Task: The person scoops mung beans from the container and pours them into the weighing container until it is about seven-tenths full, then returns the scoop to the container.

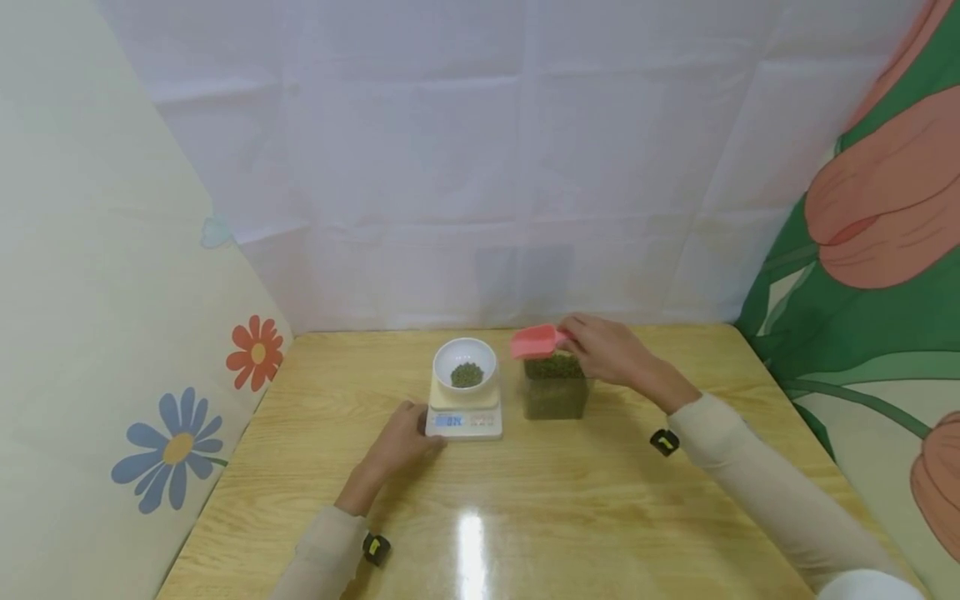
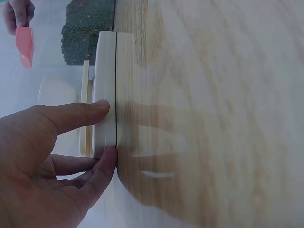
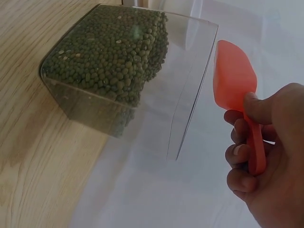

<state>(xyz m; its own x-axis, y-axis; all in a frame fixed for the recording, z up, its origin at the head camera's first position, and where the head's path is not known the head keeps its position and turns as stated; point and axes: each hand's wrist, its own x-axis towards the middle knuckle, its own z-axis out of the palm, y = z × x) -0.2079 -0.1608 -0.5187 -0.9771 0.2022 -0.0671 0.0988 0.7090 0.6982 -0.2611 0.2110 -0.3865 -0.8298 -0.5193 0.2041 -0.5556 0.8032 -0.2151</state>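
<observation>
Head view: on the surface (image 1: 540,500), the scale (image 1: 465,432) has a lit blue display (image 1: 449,422), its digits too blurred to read surely. The bowl (image 1: 444,363) atop the scale holds some green beans (image 1: 467,375). Right of the scale, the scoop (image 1: 532,342) is above the box (image 1: 555,402) of beans.

Left wrist view: the left hand (image 2: 45,156) has its grip on the scale's edge, thumb pressed there.

Right wrist view: the right hand (image 3: 270,147) has its grip closed round the scoop's handle.
</observation>
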